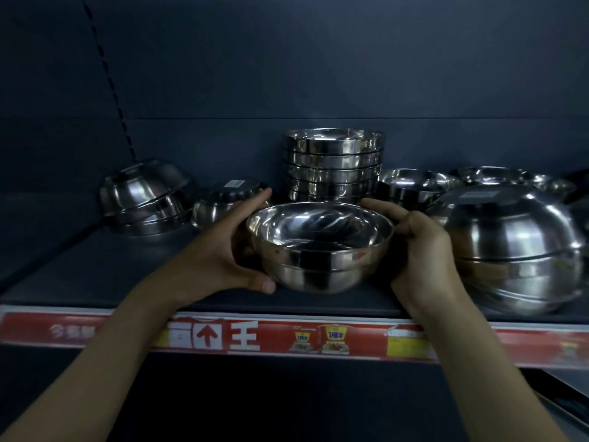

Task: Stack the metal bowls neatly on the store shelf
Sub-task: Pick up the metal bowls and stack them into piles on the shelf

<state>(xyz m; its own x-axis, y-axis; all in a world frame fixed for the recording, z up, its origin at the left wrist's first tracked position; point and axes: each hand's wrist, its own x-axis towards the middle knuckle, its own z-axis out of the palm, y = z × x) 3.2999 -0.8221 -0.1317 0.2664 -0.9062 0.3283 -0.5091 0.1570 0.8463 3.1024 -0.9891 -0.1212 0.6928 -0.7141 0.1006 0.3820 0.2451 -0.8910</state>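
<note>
Sitting at the far left of the shelf (pixel 95 275) is a tilted pile of upturned bowls (pixel 143 196), and just right of it the left hand (pixel 216 260) is closing its grip round the left side of an upright metal bowl (pixel 318 250), thumb low on the wall. The right hand (pixel 420 247) is gripping the same bowl's right rim with curled fingers, holding it at the shelf's front, just before a tall stack (pixel 334 164) of upright bowls. Further right, large upturned bowls (pixel 513 250) are resting near the edge, above the red price strip (pixel 242 336).
</note>
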